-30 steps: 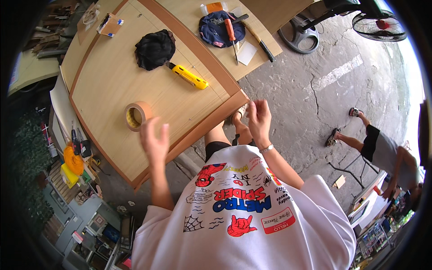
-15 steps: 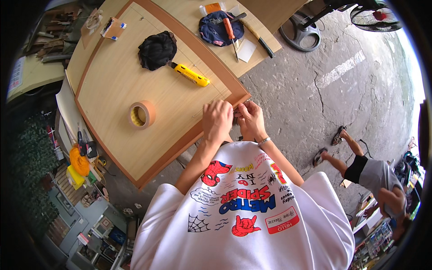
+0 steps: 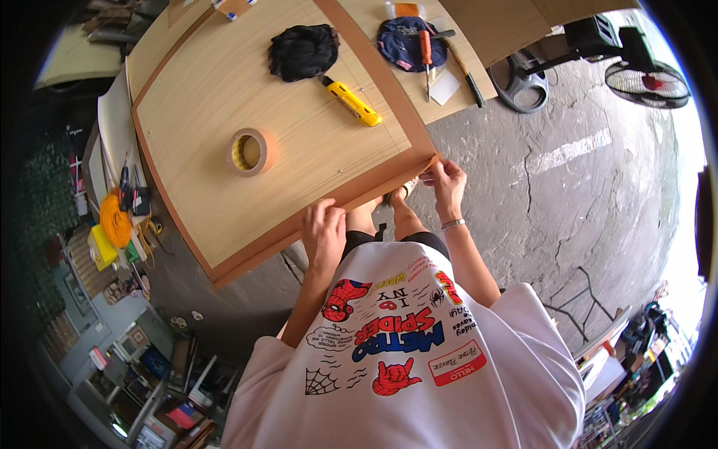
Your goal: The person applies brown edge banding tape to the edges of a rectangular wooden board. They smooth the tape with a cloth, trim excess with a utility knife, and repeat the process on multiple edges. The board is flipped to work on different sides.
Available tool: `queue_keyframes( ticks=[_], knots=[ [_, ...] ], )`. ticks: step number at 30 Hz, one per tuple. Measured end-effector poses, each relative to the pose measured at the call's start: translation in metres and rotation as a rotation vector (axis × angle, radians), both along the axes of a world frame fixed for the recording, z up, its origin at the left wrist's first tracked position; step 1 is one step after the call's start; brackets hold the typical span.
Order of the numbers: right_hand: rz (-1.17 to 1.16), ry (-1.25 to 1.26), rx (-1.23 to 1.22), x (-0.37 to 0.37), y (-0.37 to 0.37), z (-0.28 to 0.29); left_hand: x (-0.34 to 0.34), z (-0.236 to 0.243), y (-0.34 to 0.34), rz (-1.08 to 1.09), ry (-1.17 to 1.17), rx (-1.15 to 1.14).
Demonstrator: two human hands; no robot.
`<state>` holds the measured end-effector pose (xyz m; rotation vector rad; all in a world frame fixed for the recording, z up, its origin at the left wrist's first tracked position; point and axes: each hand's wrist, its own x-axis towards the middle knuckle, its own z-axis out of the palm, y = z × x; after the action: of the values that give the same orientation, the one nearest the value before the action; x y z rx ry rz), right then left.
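A large light wood panel (image 3: 299,142) with a brown edge band (image 3: 389,176) lies flat in front of me. My left hand (image 3: 323,233) grips its near edge, with the fingers curled over the band. My right hand (image 3: 443,183) pinches the band at the panel's near right corner. On the panel lie a roll of tan tape (image 3: 248,152), a yellow utility knife (image 3: 353,103) and a black cloth (image 3: 303,51). My white printed shirt fills the lower part of the view.
A second board behind holds a dark cap (image 3: 400,41), an orange-handled screwdriver (image 3: 425,46) and a dark pencil-like tool (image 3: 467,73). A floor fan (image 3: 647,78) stands on cracked concrete at the right. Cluttered shelves with an orange cord (image 3: 114,221) are at the left.
My hands came down from mid-air to the panel's near corner. My left hand has since slid left along the near edge, while my right hand stays at the corner.
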<state>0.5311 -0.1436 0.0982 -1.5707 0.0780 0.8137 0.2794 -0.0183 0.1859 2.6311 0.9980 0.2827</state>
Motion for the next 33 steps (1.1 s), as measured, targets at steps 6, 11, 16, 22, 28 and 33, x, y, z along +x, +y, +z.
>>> queue_keyframes(
  ticks=[6, 11, 16, 22, 28, 33],
  knots=[
    [-0.009, -0.019, -0.049, 0.002, 0.001, 0.000, -0.031, -0.006, -0.001, 0.117, -0.078, -0.022],
    [-0.105, -0.045, 0.024, -0.008, 0.001, -0.013, -0.110, 0.001, 0.021, 0.175, -0.091, -0.079],
    [-0.117, -0.115, -0.067, -0.006, -0.001, -0.023, -0.149, -0.013, 0.029, -0.075, -0.089, 0.007],
    [-0.058, -0.146, -0.150, -0.003, -0.002, -0.021, -0.288, 0.004, 0.062, 0.141, -0.043, -0.028],
    [-0.033, -0.131, -0.145, -0.025, 0.002, -0.014, -0.374, -0.005, 0.077, 0.107, 0.030, 0.121],
    [-0.056, -0.114, -0.093, -0.075, 0.016, -0.019, -0.392, -0.005, 0.080, 0.075, 0.006, 0.168]
  ],
)
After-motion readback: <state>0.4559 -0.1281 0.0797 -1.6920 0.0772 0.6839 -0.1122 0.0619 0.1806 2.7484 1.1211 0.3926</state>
